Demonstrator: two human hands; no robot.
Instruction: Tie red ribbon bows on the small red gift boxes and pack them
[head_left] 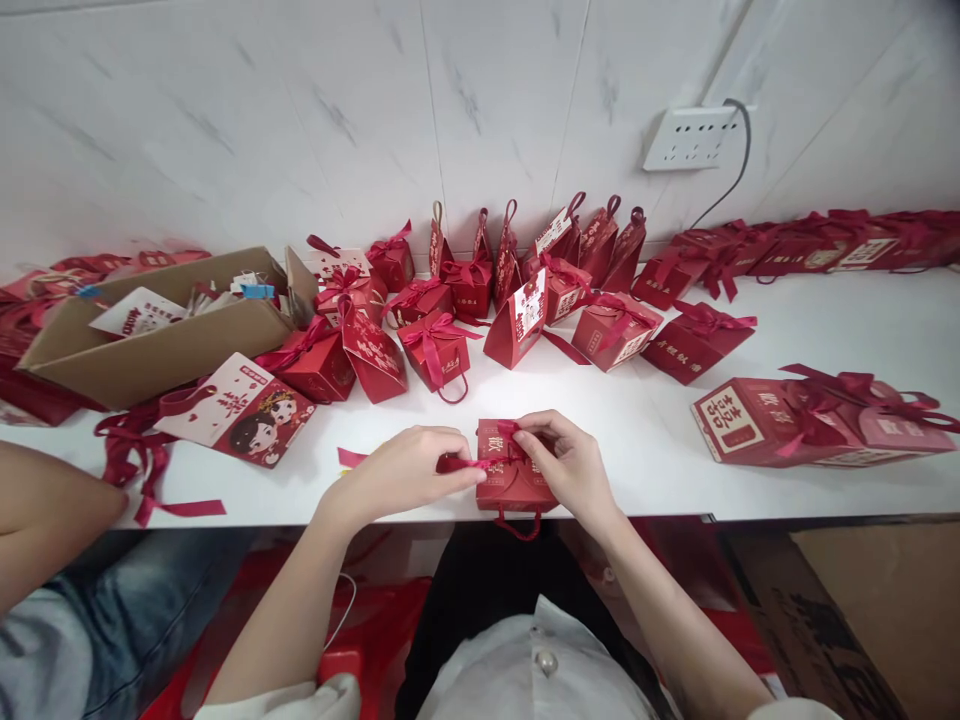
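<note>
A small red gift box (510,483) with gold characters lies at the near edge of the white table (645,440), right in front of me. My left hand (409,470) pinches a dark red ribbon (459,464) at the box's left side. My right hand (570,462) rests on the box top, fingers closed on the ribbon there. A ribbon loop hangs off the table edge below the box.
Many finished red ribbon-tied boxes (439,350) crowd the table's far half and the wall. A cardboard carton (157,345) with cards sits at left, a flat printed box (240,408) beside it. Another person's arm (45,510) is at left. A power strip (694,138) hangs on the wall.
</note>
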